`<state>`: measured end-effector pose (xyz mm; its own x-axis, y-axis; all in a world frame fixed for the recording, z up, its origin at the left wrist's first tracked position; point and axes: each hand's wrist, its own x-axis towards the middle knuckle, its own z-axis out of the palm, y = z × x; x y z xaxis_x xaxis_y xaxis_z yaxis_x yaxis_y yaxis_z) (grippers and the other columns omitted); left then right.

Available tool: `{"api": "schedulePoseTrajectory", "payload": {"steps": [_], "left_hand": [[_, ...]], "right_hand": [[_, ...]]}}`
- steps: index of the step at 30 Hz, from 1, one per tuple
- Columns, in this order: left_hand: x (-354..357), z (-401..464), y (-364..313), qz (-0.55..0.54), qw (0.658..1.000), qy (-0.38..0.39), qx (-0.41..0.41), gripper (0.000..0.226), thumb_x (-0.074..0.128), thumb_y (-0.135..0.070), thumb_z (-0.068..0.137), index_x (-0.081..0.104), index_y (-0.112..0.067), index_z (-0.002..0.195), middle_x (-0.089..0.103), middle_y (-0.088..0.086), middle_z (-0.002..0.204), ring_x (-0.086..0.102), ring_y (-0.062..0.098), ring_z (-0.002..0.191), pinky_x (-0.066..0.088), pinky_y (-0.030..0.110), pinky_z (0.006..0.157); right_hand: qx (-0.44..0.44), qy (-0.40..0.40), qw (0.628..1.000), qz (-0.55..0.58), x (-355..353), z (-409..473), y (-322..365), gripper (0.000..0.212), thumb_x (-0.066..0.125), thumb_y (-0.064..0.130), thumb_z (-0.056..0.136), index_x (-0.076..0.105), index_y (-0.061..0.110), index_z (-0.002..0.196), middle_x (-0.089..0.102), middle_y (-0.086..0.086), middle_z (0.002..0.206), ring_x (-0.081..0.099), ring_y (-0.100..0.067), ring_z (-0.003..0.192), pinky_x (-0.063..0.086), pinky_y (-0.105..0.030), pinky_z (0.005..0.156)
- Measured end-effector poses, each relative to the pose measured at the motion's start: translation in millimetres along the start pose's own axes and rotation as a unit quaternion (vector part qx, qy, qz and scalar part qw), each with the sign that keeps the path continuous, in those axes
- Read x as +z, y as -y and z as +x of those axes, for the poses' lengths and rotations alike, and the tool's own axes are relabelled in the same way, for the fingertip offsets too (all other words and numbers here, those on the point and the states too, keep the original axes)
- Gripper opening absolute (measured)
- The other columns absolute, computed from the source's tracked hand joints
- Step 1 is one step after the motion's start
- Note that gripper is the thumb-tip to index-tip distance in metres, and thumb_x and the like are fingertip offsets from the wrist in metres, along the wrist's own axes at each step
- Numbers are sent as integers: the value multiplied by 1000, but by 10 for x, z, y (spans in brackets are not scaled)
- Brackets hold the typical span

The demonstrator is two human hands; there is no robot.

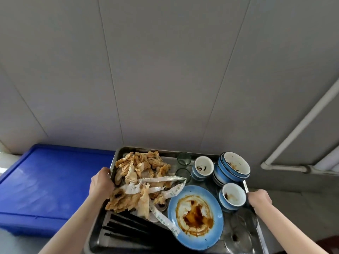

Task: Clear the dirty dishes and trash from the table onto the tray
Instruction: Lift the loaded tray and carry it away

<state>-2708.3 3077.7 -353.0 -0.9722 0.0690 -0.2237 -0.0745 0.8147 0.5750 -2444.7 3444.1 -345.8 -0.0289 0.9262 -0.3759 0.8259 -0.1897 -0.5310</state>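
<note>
A steel tray (122, 150) is held up in front of me, loaded. My left hand (102, 182) grips its left rim and my right hand (259, 199) grips its right rim. On the tray lie a heap of stained crumpled napkins (139, 169) with torn paper wrappers (163, 179), a blue plate (195, 215) smeared with brown sauce, black chopsticks (128, 228), a stack of blue bowls (233, 166), two small blue cups (203, 165) (232, 196) and two small glasses (184, 158).
A blue plastic crate lid (45, 184) lies to the left, below the tray. A grey panelled wall (165, 70) fills the view ahead. White pipes (300, 132) run along the wall at the right. Clear glass pieces (240, 233) sit at the tray's near right corner.
</note>
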Motion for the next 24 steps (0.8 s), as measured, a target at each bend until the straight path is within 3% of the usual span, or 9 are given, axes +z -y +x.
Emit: {"api": "schedulePoseTrajectory", "payload": {"steps": [3, 9, 15, 18, 21, 24], "left_hand": [[271, 153, 93, -8, 1000, 5, 6, 44, 51, 11, 83, 51, -9, 122, 52, 14, 102, 55, 29, 80, 55, 43, 65], [676, 446, 209, -14, 1000, 4, 24, 45, 48, 12, 84, 50, -9, 124, 47, 7, 96, 52, 22, 74, 49, 33, 54], [901, 613, 263, -11, 999, 15, 32, 43, 48, 10, 86, 50, -9, 125, 51, 9, 100, 55, 23, 78, 55, 38, 64], [996, 679, 283, -7, 999, 18, 32, 42, 48, 8, 87, 49, -9, 126, 52, 9, 101, 56, 23, 79, 56, 38, 67], [1069, 750, 247, 2, 999, 21, 26, 39, 47, 6, 88, 51, -8, 124, 51, 8, 98, 55, 23, 77, 55, 38, 67], [1134, 821, 209, 11, 999, 18, 26, 41, 45, 5, 89, 50, -8, 127, 55, 13, 106, 52, 22, 77, 50, 33, 64]], "right_hand": [[-5, 2, 1000, 6, 236, 195, -62, 34, 67, 4, 79, 59, -14, 107, 59, -31, 109, 58, -42, 102, 47, -37, 79], [-5, 12, 1000, -7, 618, 539, -204, 32, 64, 4, 81, 60, -13, 108, 61, -30, 108, 59, -41, 102, 48, -38, 80], [-2, 18, 1000, -11, 838, 741, -254, 23, 62, 2, 81, 64, -14, 97, 64, -29, 101, 61, -39, 98, 42, -33, 70], [-11, 14, 1000, -19, 892, 801, -250, 20, 63, 5, 81, 66, -9, 96, 66, -25, 102, 62, -37, 99, 44, -32, 73], [-11, 15, 999, -28, 926, 880, -244, 20, 62, 8, 84, 67, -5, 99, 66, -22, 103, 63, -34, 99, 46, -31, 75], [-6, 21, 999, -38, 952, 925, -268, 21, 58, 12, 88, 66, -3, 101, 66, -21, 102, 63, -33, 97, 41, -27, 67]]}}
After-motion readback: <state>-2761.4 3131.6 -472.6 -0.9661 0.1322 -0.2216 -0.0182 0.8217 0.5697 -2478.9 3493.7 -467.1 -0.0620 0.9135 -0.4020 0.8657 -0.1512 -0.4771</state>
